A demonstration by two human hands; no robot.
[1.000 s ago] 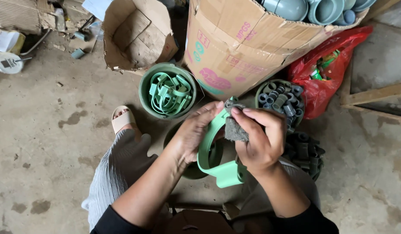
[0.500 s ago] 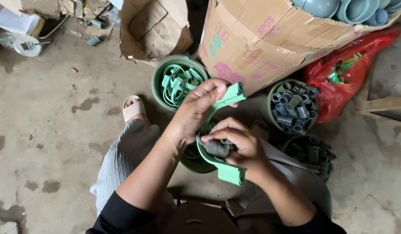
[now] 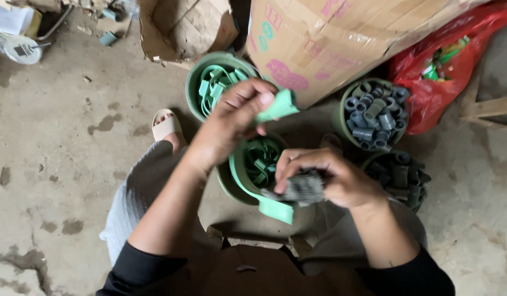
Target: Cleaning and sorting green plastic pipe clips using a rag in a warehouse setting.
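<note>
Head view, looking down past the knees to the concrete floor (image 3: 61, 164). The green plastic clamp band (image 3: 238, 171) is a pale green, flat strip bent into an open C, each end thickened into a squared lug. Its upper lug sits pinched between the thumb and curled fingers (image 3: 252, 98) of the left hand (image 3: 228, 123), which are closed on it; the strip then arcs down and to the right, above a dark green tub (image 3: 226, 183) holding more bands. The lower end lies under the right hand (image 3: 330, 178), whose fingers (image 3: 297, 159) are folded shut around a grey cloth pad (image 3: 300, 189) pressed against the strip just above the lower lug. A second green tub (image 3: 194, 90) of bands stands beside the left hand, below a large cardboard box (image 3: 330, 38). Two containers of grey pipe sleeves (image 3: 374, 115) stand right of the hands, near a red plastic bag (image 3: 445, 82).
</note>
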